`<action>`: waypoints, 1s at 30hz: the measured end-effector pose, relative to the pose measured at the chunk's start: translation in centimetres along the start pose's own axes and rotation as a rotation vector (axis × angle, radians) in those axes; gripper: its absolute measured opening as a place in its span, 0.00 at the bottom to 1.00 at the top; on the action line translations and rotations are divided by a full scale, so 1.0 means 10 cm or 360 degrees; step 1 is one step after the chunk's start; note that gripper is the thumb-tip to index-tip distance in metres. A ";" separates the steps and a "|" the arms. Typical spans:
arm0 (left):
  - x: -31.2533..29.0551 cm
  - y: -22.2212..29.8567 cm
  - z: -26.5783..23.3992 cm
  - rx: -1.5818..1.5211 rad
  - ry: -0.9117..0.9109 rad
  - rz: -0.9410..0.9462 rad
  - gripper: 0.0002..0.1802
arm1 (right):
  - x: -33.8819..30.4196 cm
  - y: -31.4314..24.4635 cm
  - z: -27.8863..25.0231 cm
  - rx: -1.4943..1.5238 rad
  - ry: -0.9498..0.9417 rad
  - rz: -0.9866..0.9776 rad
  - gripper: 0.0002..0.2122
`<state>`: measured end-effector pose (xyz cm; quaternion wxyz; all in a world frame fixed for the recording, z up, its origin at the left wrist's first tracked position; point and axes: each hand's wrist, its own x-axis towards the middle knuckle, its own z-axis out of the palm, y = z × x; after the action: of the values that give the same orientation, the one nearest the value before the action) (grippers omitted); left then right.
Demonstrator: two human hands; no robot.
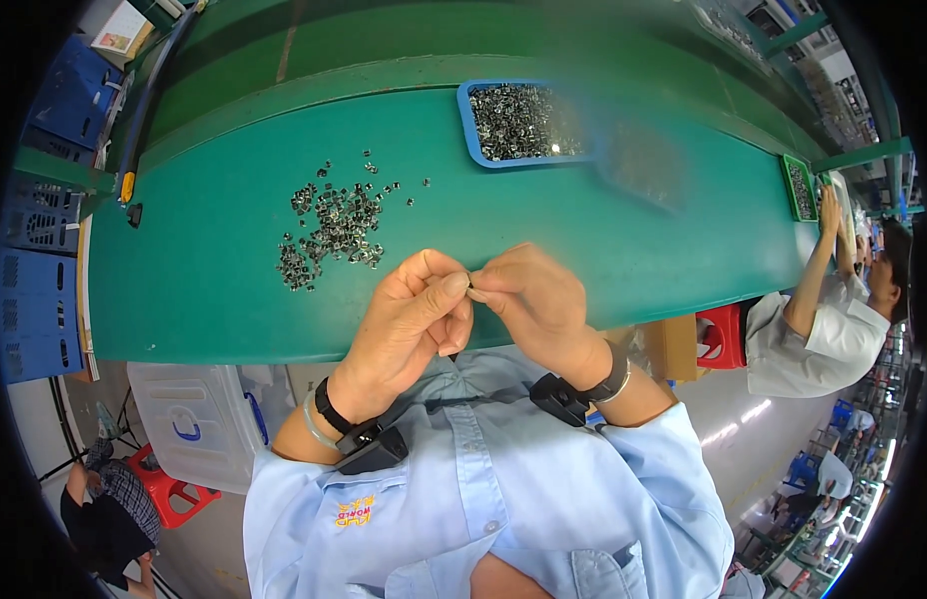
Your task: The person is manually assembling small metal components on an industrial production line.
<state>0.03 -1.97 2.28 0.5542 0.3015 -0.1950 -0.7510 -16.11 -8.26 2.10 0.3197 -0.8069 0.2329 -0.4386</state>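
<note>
My left hand (416,311) and my right hand (532,297) meet above the near edge of the green table, thumbs and forefingers pinched together. Between the fingertips is a tiny dark part (470,284), mostly covered, its kind too small to make out. Ahead and to the left of my hands lies a loose pile of small black-and-silver parts (341,222), with several strays around it. Beyond my hands stands a blue tray (470,125) filled with many similar small parts; a blurred patch hides its right end.
A green worktable (204,260) spans the view. At the right a person (823,329) works beside a small green tray (800,188). Blue crates (34,309) stack at the left. A clear lidded box (189,424) and red stools (169,489) stand below the table.
</note>
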 end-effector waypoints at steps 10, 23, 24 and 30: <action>-0.06 0.02 -0.20 -0.0030 0.0208 0.0078 0.09 | 0.63 0.52 -0.49 -0.0701 0.0065 0.0087 0.06; -0.07 0.04 -0.42 -0.0216 0.0044 -0.0041 0.08 | 0.92 0.65 0.33 -0.0949 -0.0821 -0.0152 0.07; -0.08 0.04 -0.42 -0.0224 0.0036 -0.0045 0.09 | 0.93 0.62 0.34 -0.0955 -0.0866 -0.0101 0.07; -0.06 0.08 -0.31 -0.0109 0.0144 0.0020 0.10 | 0.81 0.14 0.15 0.0198 -0.0710 0.1047 0.04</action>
<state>2.86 -1.54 0.61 0.5771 0.3148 -0.1457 -0.7394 -10.86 -14.03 5.00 0.5340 -0.7439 0.3767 -0.1402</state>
